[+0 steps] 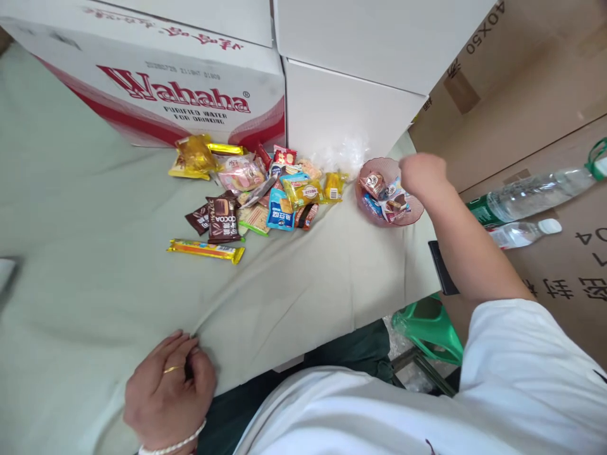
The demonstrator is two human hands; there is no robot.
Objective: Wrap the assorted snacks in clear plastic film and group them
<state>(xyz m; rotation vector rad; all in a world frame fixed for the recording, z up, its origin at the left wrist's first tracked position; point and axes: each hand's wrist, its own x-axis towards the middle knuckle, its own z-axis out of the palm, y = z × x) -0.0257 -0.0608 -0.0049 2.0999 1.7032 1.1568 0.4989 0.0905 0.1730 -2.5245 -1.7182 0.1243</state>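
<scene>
Bowl: some packets inside.
Snack pile: more outside, bowl's left.
Right grip: at bowl; I can't tell closure.
Left grip: my fingers curled together.

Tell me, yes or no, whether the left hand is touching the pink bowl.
No, the left hand rests on the pale green cloth, well apart from the pink bowl.

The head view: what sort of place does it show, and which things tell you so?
Probably a storeroom or makeshift work corner: a Wahaha water carton and wrapped snacks sit on a cloth-covered table, with brown cardboard boxes beside it.
</scene>
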